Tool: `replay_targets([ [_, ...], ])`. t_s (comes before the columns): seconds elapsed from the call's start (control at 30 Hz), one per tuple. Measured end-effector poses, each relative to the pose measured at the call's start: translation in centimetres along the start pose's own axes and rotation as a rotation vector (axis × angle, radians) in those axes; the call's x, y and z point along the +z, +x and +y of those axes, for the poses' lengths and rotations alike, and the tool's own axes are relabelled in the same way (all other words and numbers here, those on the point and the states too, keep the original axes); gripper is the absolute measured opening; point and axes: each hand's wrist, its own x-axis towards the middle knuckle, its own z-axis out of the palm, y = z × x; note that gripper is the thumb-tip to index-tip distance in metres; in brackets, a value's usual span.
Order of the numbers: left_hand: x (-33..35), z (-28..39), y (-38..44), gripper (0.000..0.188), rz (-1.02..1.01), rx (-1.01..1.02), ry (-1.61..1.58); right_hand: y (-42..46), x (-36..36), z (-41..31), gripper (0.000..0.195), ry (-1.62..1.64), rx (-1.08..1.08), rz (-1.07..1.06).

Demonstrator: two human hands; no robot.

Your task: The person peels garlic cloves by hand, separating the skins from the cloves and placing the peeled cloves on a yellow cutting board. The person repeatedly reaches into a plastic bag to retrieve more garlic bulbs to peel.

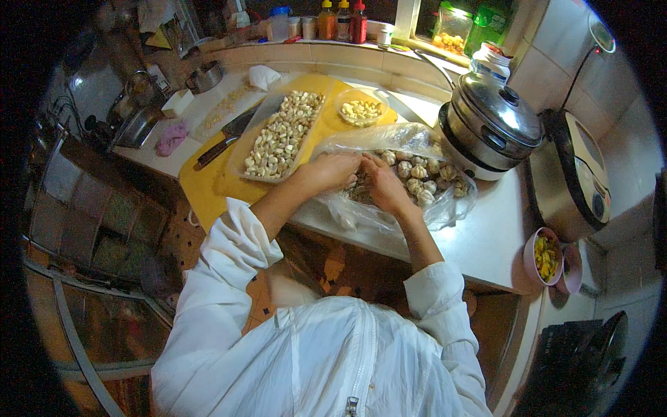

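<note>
My left hand [336, 171] and my right hand [383, 180] meet at the fingertips over the near left part of a clear plastic bag [391, 136]. Whatever lies between the fingers is too small and hidden to make out. Whole garlic bulbs [418, 171] fill the open bag. To the left, a long clear plastic tray [237, 161] holds many separated garlic cloves [281, 133]. Behind the bag is a round clear plastic container [386, 107] with peeled cloves [360, 110]. Both containers rest on a yellow cutting board [208, 180], as does a cleaver [229, 136] with a dark handle.
A lidded steel pot [495, 114] on an electric base and a rice cooker [568, 172] stand at the right. Pink bowls [543, 256] sit at the right edge. Sauce bottles [343, 21] line the back ledge. A pink cloth [171, 138] lies at the left.
</note>
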Motion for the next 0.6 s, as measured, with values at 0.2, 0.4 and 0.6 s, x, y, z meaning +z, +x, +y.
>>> replay_targets([
  [0.2, -0.9, -0.1, -0.6, 0.040, 0.012, 0.039, 0.018, -1.7, -4.5, -0.5, 0.054, 0.267, 0.171, -0.341],
  [0.4, 1.2, -1.5, -0.3, 0.052, 0.077, 0.234, -0.078, -0.3, -2.5, -0.4, 0.034, 0.150, -0.029, -0.159],
  [0.6, -2.0, 1.0, -2.5, 0.043, -0.096, 0.088, -0.034, -3.4, -3.6, -1.4, 0.043, 0.143, -0.081, -0.347],
])
